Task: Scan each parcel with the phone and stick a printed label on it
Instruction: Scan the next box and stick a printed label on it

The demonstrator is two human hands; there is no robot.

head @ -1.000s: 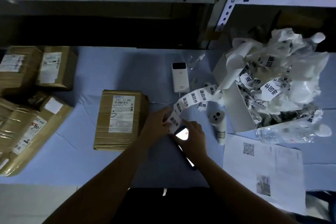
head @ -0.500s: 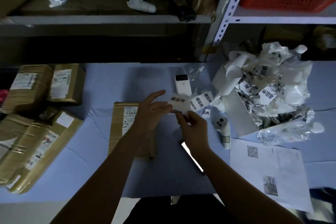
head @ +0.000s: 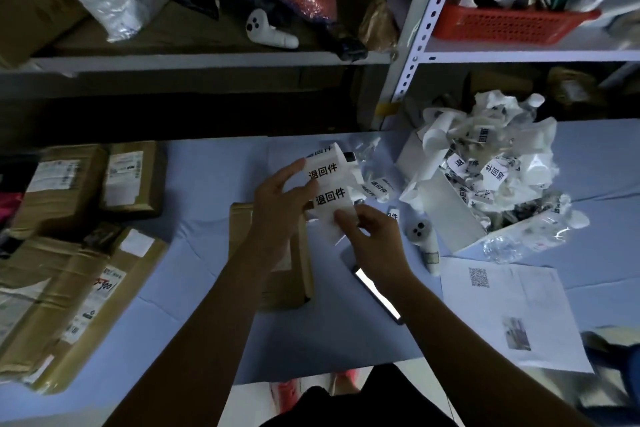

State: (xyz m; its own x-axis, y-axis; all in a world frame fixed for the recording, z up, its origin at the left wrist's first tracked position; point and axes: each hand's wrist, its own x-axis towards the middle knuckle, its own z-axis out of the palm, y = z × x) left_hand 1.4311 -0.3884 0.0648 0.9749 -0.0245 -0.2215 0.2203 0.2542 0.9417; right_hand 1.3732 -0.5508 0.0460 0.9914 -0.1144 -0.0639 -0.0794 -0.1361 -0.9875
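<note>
A white strip of printed labels [head: 329, 189] with black characters is raised above the table between both hands. My left hand [head: 282, 204] pinches its left edge. My right hand [head: 372, 239] grips its lower end. Under my left forearm lies a brown cardboard parcel [head: 294, 274], mostly hidden. The phone [head: 379, 293], screen lit, lies flat on the blue table beside my right wrist. A small white label printer [head: 353, 166] stands behind the strip, partly covered by it.
Several taped brown parcels [head: 69, 239] are stacked at the left. A white box of crumpled label backing [head: 485, 177] sits at the right, with a white handheld scanner [head: 424, 239] and printed sheets [head: 509, 312] near it. Shelves [head: 207, 59] with bags and a red basket [head: 509, 24] rise behind.
Both hands lifted the label strip up off the table and away from the phone. More of the strip is now pulled out. The camera tilted up toward the shelves.
</note>
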